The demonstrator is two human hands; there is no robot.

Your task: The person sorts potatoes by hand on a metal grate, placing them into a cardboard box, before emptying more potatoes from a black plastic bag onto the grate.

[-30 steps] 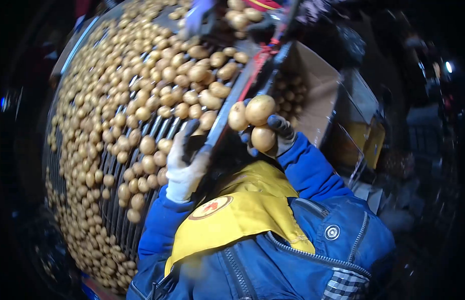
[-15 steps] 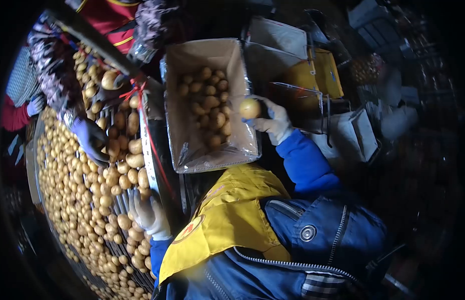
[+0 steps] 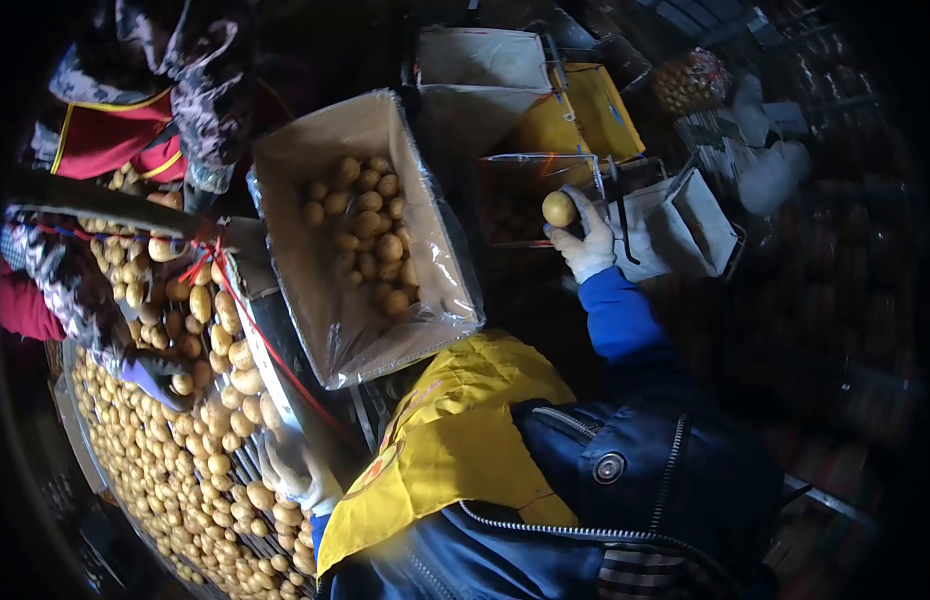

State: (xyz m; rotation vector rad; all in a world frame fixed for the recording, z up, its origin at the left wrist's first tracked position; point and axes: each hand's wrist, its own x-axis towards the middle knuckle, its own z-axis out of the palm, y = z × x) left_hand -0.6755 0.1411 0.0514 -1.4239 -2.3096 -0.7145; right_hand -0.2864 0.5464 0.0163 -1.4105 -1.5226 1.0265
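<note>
In the head view my right hand (image 3: pixel 587 245), in a pale glove, grips a single potato (image 3: pixel 559 209) in its fingers and thumb. It is held out to the right of the cardboard box (image 3: pixel 330 128), over the crates. The box has a clear plastic liner and several potatoes (image 3: pixel 369 222) lying in its bottom. My left hand (image 3: pixel 293 470), also gloved, lies at the near edge of the sorting belt with fingers stretched out and nothing visible in them. Loose potatoes (image 3: pixel 155 440) cover most of the belt beside it.
Across the belt, a co-worker's purple-gloved hand (image 3: pixel 155 378) touches potatoes. A white crate (image 3: pixel 480 62), a yellow crate (image 3: pixel 603 105) and another white crate (image 3: pixel 700 215) stand on the right. A net bag of potatoes (image 3: pixel 688 82) lies behind. Red string (image 3: pixel 270 335) runs along the belt's metal edge.
My right hand has carried the potato from the box's right rim out to the right, over the crates. The view has turned, shifting the box left. My left hand stays at the belt's edge.
</note>
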